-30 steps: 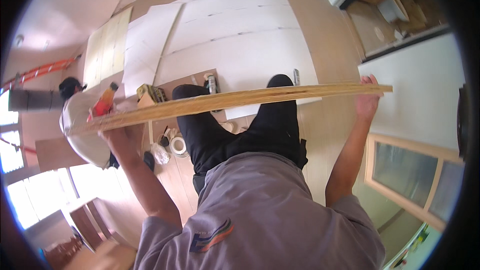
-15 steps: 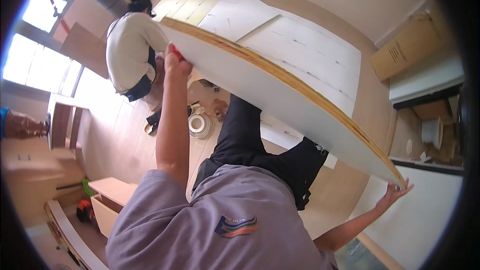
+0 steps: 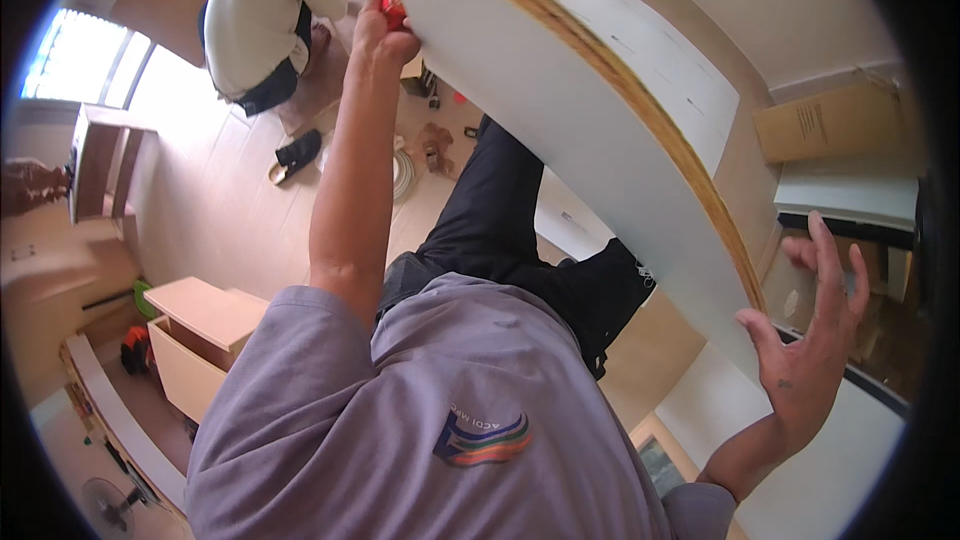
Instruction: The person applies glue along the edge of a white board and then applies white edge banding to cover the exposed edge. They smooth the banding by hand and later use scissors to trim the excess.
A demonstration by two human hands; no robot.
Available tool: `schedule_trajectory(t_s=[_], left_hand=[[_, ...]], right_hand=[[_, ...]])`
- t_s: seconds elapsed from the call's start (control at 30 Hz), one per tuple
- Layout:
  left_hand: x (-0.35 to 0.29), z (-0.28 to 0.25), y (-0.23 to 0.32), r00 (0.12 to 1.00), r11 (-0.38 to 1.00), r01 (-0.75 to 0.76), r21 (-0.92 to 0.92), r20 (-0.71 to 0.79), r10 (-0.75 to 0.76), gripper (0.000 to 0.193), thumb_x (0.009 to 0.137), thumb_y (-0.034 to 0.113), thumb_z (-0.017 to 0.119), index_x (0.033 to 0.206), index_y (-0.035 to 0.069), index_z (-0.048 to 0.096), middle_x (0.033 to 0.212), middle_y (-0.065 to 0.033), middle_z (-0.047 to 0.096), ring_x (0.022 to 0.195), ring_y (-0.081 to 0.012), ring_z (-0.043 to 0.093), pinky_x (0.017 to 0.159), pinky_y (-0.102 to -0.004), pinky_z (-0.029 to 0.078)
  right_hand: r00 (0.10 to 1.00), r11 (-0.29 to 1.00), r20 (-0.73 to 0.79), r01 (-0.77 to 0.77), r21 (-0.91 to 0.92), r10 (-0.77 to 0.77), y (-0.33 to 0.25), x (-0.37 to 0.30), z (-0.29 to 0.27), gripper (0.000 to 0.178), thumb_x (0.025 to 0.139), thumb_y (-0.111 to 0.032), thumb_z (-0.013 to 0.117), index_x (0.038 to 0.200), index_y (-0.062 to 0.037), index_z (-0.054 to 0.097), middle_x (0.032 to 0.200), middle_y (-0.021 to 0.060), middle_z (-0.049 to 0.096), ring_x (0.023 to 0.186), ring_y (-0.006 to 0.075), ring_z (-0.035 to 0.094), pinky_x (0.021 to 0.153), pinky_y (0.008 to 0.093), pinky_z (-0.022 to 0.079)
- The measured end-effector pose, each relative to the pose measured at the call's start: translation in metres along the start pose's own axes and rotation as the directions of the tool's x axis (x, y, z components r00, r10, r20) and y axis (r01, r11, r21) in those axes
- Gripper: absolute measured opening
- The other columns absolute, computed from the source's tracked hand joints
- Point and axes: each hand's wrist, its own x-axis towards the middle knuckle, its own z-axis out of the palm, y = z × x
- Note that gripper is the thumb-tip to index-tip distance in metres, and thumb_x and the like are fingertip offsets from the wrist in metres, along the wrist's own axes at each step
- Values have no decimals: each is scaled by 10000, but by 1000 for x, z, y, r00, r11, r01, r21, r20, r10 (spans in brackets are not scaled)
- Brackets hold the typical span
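A long panel (image 3: 580,130) with a white face and a bare plywood edge slants across in front of my dark-trousered legs. At its far left end is my left hand (image 3: 388,38), closed round a small red object (image 3: 394,10) whose kind I cannot make out, against the panel. My right hand (image 3: 815,340) is raised at the near right end, fingers spread and the thumb close to the plywood edge. Nothing shows in that hand. Whether the thumb touches the panel is unclear.
A person in a light top (image 3: 262,20) crouches at the far left. White sheets (image 3: 650,55) lie beyond the panel. A cardboard box (image 3: 835,125) and an open cabinet stand right. A sandal (image 3: 297,153), a white coil (image 3: 403,175) and a wooden drawer unit (image 3: 195,360) are left.
My right hand has come off the panel's right end, moved up and spread its fingers. The panel and my left hand sit higher in view, and the view has shifted.
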Motion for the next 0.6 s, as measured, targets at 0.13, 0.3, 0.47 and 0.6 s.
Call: schedule_trajectory(t_s=[0.13, 0.3, 0.47, 0.6], left_hand=[[-9, -4, -11, 994, 996, 91, -27, 59, -89, 244, 1013, 347, 543, 1025, 120, 629, 939, -18, 685, 769, -161, 651, 571, -239, 473], [5, -22, -10, 889, 986, 160, -49, 441, -122, 267, 1013, 364, 562, 848, 154, 573, 669, 49, 542, 576, -89, 540, 452, -229, 434], [6, -18, -19, 936, 995, 71, -72, 348, -42, 352, 1043, 440, 491, 853, 158, 581, 681, 45, 562, 562, -85, 531, 398, -205, 380], [-24, 10, -22, 982, 987, 153, -38, 116, -148, 441, 1043, 513, 471, 971, 109, 630, 776, -5, 656, 636, -133, 600, 455, -210, 449]], right_hand=[[988, 998, 146, -62, 24, 58, -13, 17, 3, 928, 641, -98, 843, 1483, -86, 453, 1046, 99, 659, 1009, 254, 624, 1206, 517, 228], [948, 976, 310, -136, 172, 78, -23, 30, 12, 949, 636, -4, 784, 1508, -87, 419, 998, 110, 641, 1002, 255, 609, 1186, 504, 230], [950, 979, 292, -150, 136, 105, -52, 24, 32, 920, 683, -5, 764, 1524, -101, 404, 1050, 128, 629, 1045, 282, 579, 1162, 501, 259], [888, 915, 294, -395, 88, 355, -57, 25, 57, 861, 735, -12, 740, 1525, -137, 421, 1133, 176, 611, 1187, 314, 499, 1108, 472, 344]])
